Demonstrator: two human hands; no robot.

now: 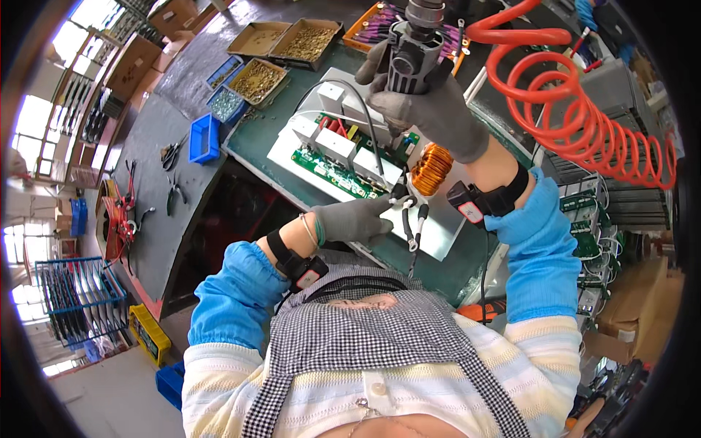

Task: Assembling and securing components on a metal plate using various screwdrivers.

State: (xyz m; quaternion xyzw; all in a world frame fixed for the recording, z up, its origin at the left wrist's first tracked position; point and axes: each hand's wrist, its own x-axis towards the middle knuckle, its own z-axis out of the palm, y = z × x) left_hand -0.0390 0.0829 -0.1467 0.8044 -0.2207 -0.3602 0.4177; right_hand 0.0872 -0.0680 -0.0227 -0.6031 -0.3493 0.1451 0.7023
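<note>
My right hand (431,109), in a dark grey glove, is wrapped round the body of a dark power screwdriver (411,62) with a metal top. It is above the far right of a green circuit board assembly (332,171) on a white plate. The tool's tip is hidden. My left hand (354,220), also gloved, reaches to the near edge of the assembly, its fingers stretched and apart. One fingertip touches or nearly touches a black cable end (398,193). Beside it are short black cables with ring lugs (412,228) and a copper-wound coil (431,169).
Trays of brass-coloured fasteners (307,42) and blue bins (204,139) stand at the far left. Pliers (175,193) lie on the grey bench. A red coiled hose (584,109) hangs at the right, near stacked circuit boards (584,226). An orange-handled tool (482,312) lies by my right side.
</note>
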